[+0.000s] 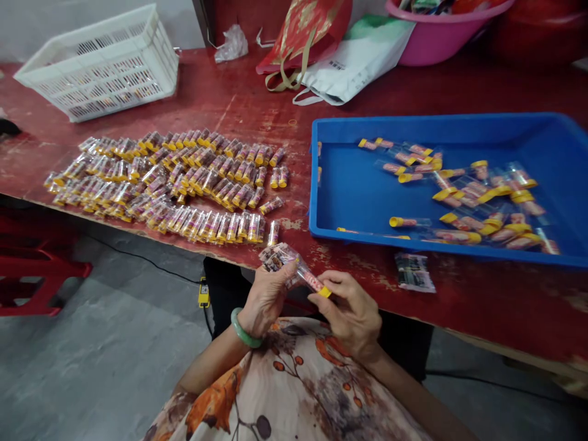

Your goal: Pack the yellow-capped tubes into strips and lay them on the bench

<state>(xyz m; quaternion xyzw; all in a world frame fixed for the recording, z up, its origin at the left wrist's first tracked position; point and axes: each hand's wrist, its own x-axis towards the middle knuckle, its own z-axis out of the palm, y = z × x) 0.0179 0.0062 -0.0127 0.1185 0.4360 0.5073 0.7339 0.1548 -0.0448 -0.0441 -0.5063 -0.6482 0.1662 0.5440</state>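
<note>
My left hand [266,299], with a green bangle on its wrist, is closed around a small bunch of printed clear wrappers [277,255]. Between finger and thumb, my right hand [351,311] grips the yellow end of a clear tube [311,279] with pinkish contents. The tube's far end meets the wrappers at my left hand; whether it sits inside one I cannot tell. Rows of wrapped tubes [197,177] with yellow ends lie on the red table [294,135] to the left. Loose unwrapped tubes [473,196] lie in the blue tray [358,236] on the right.
A white slatted basket [110,73] stands at the back left. Behind are a red bag [305,33], a white bag [353,61] and a pink basin [441,33]. A packet of wrappers [414,272] lies before the tray. Red stools [37,263] stand at left.
</note>
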